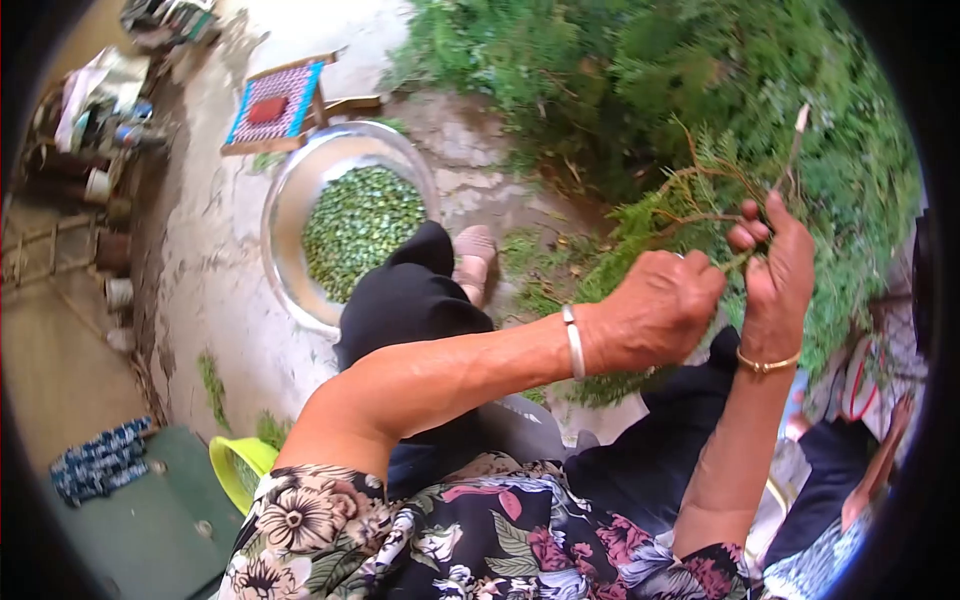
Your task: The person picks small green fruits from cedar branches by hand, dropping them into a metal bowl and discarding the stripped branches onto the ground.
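My left hand (650,310), with a silver bangle at its wrist, is closed in a fist around the lower part of a thin branch (700,217) with feathery green sprigs. Beside it, my right hand (782,265), wearing a gold bracelet, grips the same branch between thumb and curled fingers. A pale, bare stem end (802,118) sticks up above the right hand. Behind both hands lies a large heap of leafy green branches (620,90). A wide metal basin (275,215) by my knee contains many small green pieces, too small to name surely.
A low woven stool (268,105) with a red item stands behind the basin. A yellow-green tub (240,470) sits at lower left beside a green surface (150,510). Clutter lines the left wall. Another person's arm (880,465) shows at lower right.
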`<state>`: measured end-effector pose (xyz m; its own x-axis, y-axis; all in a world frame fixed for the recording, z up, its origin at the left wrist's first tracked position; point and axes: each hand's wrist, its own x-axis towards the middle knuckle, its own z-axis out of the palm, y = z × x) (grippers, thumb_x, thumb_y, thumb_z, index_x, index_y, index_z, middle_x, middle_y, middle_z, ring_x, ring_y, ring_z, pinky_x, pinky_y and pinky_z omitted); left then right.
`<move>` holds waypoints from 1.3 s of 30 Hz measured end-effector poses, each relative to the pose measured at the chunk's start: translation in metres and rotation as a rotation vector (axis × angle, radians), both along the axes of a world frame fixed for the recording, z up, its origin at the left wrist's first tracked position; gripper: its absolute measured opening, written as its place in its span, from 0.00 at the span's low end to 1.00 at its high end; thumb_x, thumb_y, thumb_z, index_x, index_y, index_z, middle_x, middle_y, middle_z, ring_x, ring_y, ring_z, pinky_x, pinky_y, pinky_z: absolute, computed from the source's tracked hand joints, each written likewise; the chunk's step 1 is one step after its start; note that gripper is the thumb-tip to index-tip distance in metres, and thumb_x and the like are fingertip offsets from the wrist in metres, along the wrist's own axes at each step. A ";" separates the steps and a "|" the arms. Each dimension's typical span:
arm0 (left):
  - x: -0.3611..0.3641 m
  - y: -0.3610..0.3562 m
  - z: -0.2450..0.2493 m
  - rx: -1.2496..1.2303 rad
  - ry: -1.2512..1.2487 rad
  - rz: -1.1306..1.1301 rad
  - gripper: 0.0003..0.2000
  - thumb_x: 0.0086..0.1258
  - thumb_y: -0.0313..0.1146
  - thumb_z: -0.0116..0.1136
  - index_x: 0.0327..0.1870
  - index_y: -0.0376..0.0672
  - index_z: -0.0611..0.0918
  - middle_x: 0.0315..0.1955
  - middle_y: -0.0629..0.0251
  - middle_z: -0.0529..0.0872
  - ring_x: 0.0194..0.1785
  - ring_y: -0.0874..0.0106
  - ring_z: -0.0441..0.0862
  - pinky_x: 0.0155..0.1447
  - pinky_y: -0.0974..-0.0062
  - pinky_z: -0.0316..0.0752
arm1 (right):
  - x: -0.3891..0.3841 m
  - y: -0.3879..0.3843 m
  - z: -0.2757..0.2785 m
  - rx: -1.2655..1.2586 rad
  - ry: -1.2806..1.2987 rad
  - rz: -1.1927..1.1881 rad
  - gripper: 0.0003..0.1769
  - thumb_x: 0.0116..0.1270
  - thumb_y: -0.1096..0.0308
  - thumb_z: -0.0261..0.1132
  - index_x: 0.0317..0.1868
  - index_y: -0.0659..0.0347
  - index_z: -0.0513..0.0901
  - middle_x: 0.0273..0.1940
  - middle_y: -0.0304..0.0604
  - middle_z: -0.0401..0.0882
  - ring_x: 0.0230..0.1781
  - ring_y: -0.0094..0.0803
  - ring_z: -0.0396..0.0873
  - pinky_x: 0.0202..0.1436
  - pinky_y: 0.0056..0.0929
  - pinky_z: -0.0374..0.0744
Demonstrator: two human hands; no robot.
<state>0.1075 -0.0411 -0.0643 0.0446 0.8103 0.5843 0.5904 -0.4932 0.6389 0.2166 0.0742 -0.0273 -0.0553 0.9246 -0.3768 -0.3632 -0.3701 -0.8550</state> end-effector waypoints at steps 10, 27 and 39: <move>-0.019 -0.012 0.041 -0.311 -0.509 -0.448 0.04 0.44 0.22 0.54 0.19 0.32 0.73 0.17 0.46 0.75 0.25 0.52 0.77 0.29 0.62 0.69 | 0.005 0.014 -0.012 0.005 -0.097 0.180 0.09 0.68 0.68 0.61 0.37 0.64 0.71 0.28 0.41 0.73 0.20 0.18 0.63 0.20 0.18 0.64; -0.300 -0.161 0.061 -0.470 0.289 0.858 0.20 0.61 0.42 0.63 0.47 0.33 0.82 0.39 0.54 0.86 0.42 0.63 0.83 0.47 0.68 0.76 | 0.003 0.020 -0.014 0.048 -0.111 0.233 0.10 0.69 0.66 0.61 0.38 0.63 0.71 0.29 0.44 0.75 0.21 0.21 0.65 0.21 0.21 0.64; -0.345 -0.239 -0.017 -0.391 0.593 1.040 0.20 0.51 0.22 0.50 0.48 0.33 0.79 0.42 0.42 0.82 0.44 0.52 0.81 0.51 0.62 0.73 | 0.008 0.022 -0.008 0.000 0.035 0.234 0.08 0.68 0.71 0.61 0.42 0.63 0.71 0.30 0.42 0.72 0.22 0.21 0.63 0.22 0.21 0.64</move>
